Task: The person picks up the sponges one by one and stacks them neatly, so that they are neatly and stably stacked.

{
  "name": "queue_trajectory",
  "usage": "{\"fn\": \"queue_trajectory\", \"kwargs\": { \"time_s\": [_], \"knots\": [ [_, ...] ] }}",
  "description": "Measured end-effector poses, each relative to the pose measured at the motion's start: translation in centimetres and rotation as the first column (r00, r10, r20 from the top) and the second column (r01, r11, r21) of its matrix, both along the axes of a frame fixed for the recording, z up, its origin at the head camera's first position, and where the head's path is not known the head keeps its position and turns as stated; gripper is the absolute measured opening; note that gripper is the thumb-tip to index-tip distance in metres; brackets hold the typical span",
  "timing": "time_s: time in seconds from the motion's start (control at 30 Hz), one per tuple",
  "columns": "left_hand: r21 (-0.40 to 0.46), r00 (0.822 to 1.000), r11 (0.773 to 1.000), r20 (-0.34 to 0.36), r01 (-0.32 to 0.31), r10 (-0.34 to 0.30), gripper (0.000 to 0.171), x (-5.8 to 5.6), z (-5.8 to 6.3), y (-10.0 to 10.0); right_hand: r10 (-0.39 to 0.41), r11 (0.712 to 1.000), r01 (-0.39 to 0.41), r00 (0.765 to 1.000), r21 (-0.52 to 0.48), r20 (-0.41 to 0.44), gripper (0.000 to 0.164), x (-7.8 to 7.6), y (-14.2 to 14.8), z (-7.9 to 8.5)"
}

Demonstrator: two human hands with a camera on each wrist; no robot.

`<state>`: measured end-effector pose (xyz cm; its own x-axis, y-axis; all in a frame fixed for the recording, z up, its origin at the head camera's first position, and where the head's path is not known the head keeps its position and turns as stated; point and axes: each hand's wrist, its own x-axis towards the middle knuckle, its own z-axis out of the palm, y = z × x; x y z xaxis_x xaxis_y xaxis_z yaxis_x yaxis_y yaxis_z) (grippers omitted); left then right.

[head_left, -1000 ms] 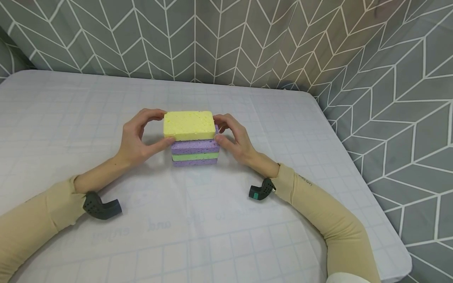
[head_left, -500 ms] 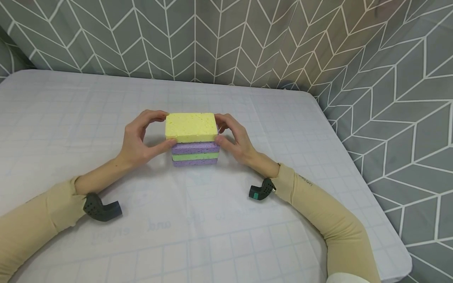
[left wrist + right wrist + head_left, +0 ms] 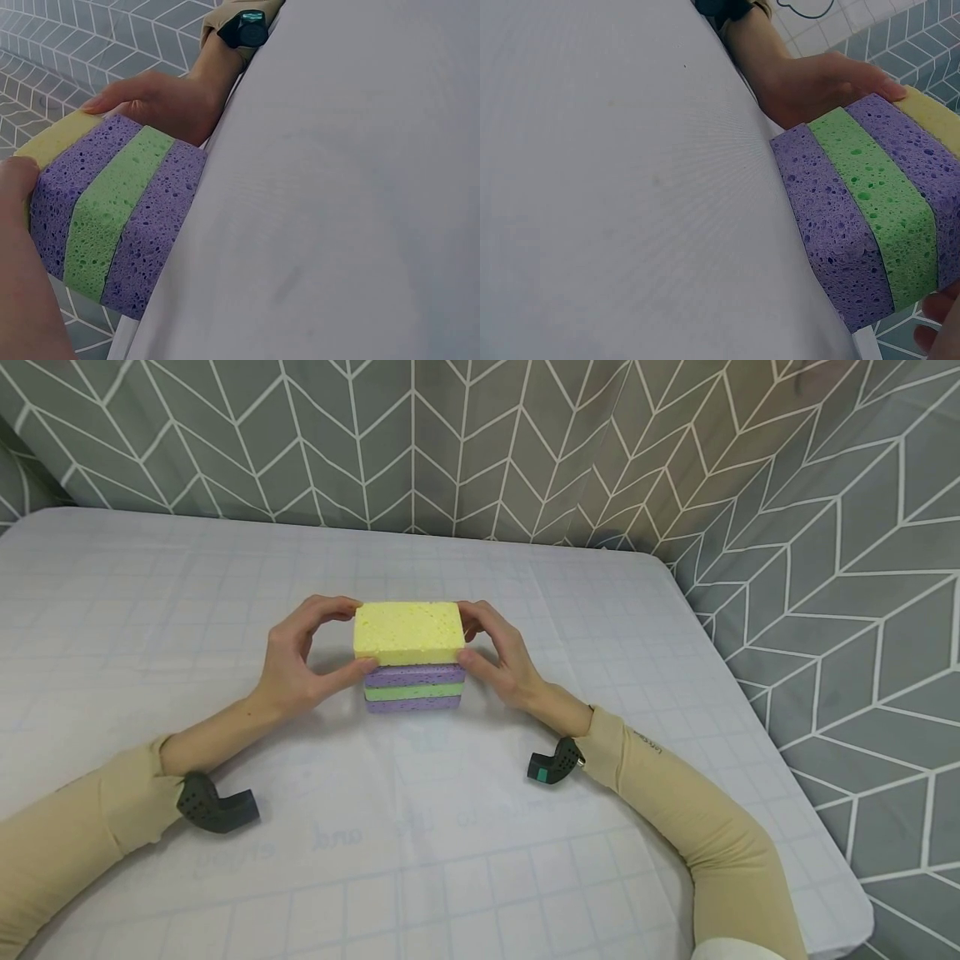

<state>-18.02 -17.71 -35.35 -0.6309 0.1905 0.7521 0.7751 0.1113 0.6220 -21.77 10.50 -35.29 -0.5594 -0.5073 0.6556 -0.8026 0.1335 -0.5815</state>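
Note:
A yellow sponge (image 3: 408,632) lies on top of a stack in the head view. Under it come a purple sponge (image 3: 415,675), a green sponge (image 3: 112,202) and another purple sponge (image 3: 832,225) at the bottom, on the table. My left hand (image 3: 294,656) pinches the yellow sponge at its left end, thumb on the front corner and fingers at the back one. At the right end, my right hand (image 3: 504,662) curls its thumb and fingers around the upper corners of the stack. In the left wrist view its thumb touches near the seam between yellow and purple.
The table (image 3: 420,885) has a pale, faintly gridded cloth with rounded corners. Grey curtains (image 3: 375,443) with white zigzag lines hang behind it and along the right side. A dark wrist camera (image 3: 217,806) juts from each beige sleeve.
The yellow sponge has shifted slightly right and toward me, lining up over the purple sponge below. My left hand has moved with it; my right hand has stayed in place.

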Motion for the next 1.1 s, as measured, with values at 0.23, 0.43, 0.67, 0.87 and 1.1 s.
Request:
{"fn": "queue_trajectory", "kwargs": {
  "time_s": [0.23,0.43,0.67,0.87,1.1],
  "knots": [
    [0.008,1.0,1.0,-0.013,-0.006,0.006,0.06,0.04,-0.1,0.24,0.018,1.0,-0.018,1.0,-0.017,-0.015,0.078,-0.05,-0.02,-0.02],
    [0.011,1.0,1.0,-0.016,-0.006,0.006,0.06,0.2,-0.02,0.36,0.023,1.0,-0.023,1.0,-0.018,-0.018,0.078,0.06,-0.11,0.1],
    [0.003,1.0,1.0,-0.015,-0.006,0.006,0.061,0.35,0.05,0.35,0.033,0.999,-0.034,0.999,-0.013,-0.02,0.08,0.1,-0.12,0.17],
    [-0.003,1.0,1.0,-0.001,-0.006,0.006,0.062,0.28,-0.04,0.26,0.029,1.0,-0.029,0.999,-0.007,-0.023,0.082,0.05,-0.05,0.12],
    [-0.018,1.0,1.0,0.001,-0.003,0.003,0.064,0.13,-0.13,0.22,0.023,1.0,-0.023,0.999,0.003,-0.022,0.083,-0.05,-0.02,0.11]
  ]
}}
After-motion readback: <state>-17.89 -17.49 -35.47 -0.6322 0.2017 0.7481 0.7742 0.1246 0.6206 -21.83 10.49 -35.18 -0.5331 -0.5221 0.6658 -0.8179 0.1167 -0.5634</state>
